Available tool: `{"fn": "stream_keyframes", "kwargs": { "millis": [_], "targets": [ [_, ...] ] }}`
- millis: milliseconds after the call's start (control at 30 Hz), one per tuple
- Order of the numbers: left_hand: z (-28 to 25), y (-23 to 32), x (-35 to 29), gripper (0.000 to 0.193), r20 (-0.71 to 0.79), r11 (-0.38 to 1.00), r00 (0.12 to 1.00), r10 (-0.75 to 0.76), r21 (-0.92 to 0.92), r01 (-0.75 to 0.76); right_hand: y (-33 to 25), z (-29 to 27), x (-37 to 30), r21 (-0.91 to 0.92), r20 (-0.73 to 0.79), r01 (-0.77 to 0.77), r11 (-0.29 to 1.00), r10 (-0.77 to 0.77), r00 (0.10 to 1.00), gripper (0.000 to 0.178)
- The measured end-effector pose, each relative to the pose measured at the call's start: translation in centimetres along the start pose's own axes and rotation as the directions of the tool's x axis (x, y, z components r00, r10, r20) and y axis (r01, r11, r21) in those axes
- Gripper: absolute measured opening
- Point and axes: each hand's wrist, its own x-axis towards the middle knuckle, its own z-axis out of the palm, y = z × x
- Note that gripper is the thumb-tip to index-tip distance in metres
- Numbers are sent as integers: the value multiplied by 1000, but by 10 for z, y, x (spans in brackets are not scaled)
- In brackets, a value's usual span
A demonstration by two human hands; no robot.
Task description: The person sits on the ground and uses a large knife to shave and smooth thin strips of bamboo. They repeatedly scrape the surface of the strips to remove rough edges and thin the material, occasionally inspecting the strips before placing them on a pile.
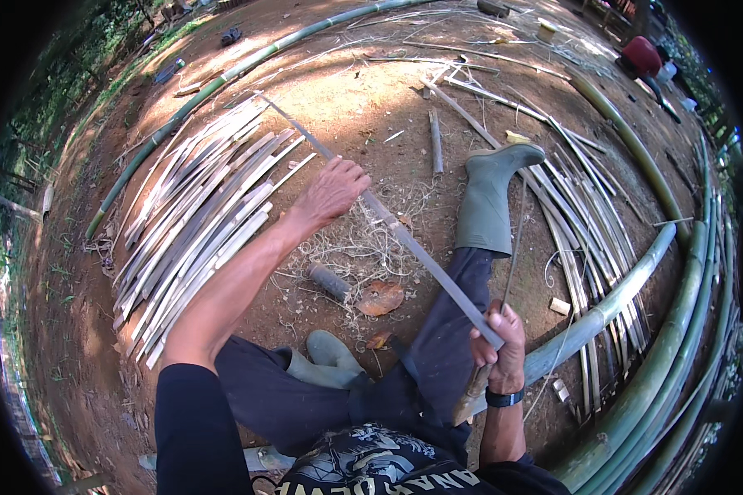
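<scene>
A long, flat bamboo strip (421,254) runs slantwise across the middle, from the upper left down to my right hand. My left hand (334,190) is closed around its upper part, with the arm stretched forward. Near my right thigh, my right hand (501,342) is closed on a long knife. The knife's wooden handle (473,394) sticks out below the fist, and its thin blade (515,247) points up and away, seen nearly edge-on. The strip's near end lies against the right thumb and fingers; whether the blade touches it is hidden.
A pile of split bamboo strips (202,223) lies at left, another bundle (590,239) at right. Thick bamboo poles (660,396) curve along the right. Between my booted legs lie shavings (363,247), a short dark bamboo piece (330,282) and a dry leaf (380,298).
</scene>
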Motion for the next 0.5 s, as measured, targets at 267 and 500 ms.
{"fn": "stream_keyframes", "kwargs": {
  "millis": [267, 500],
  "targets": [
    [-132, 1, -45, 17, 199, 940, 980, -19, -330, 85, -11, -78, 26, 102, -528, 270, 958, -178, 830, 22],
    [-150, 49, -108, 40, 426, 561, 897, -117, -717, 413, 5, -38, 20, -21, -416, 343, 939, -320, 851, 23]
  ]
}}
